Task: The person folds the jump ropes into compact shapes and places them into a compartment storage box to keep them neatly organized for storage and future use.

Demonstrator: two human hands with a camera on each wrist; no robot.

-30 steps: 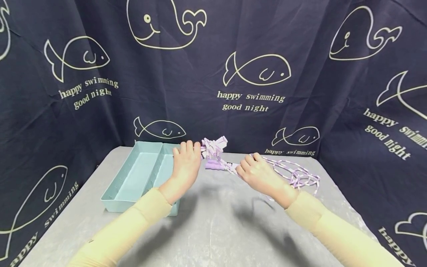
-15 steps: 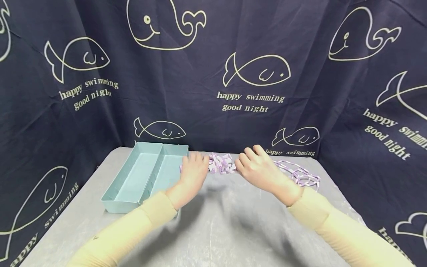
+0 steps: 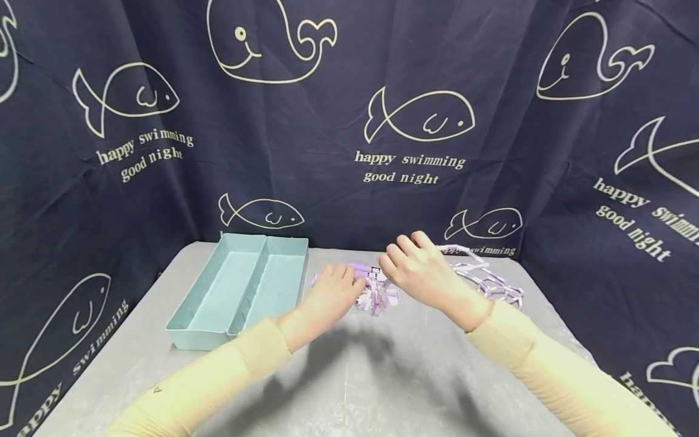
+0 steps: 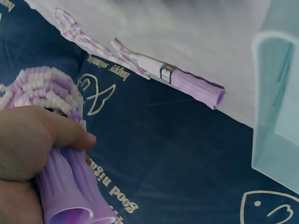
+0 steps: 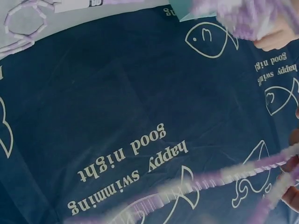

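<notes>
At the left of the grey table (image 3: 349, 388), near its far edge, a blue-green tray (image 3: 218, 297) is set lengthwise, its two long compartments side by side. Just to its right, the left hand (image 3: 329, 292) is raised over the table, the forearm covered by a pale yellow sleeve (image 3: 218, 370). In its grip two purple handles (image 4: 70, 186) are clamped together, seen side by side in the left wrist view with their flared ends pointing the same way; beyond the thumb, a bunched purple-and-white beaded bundle (image 4: 44, 88) is held against them. Behind this hand, a loose handle (image 4: 196, 88), purple with a white section and a black label, is laid on the far part of the table, between the tray and the loops at the right. The right hand (image 3: 420, 270) is held up to the right of the beaded bundle, well apart from the tray, with its fingers curled and closed on beaded strands (image 5: 205, 179); in the right wrist view only part of the fingers is shown, and the strands are blurred. Farther right, loose beaded loops (image 3: 494, 286) are spread on the far right of the table. The scene is backed by a dark blue curtain (image 3: 322, 164), printed with white fish, whales and lettering.
</notes>
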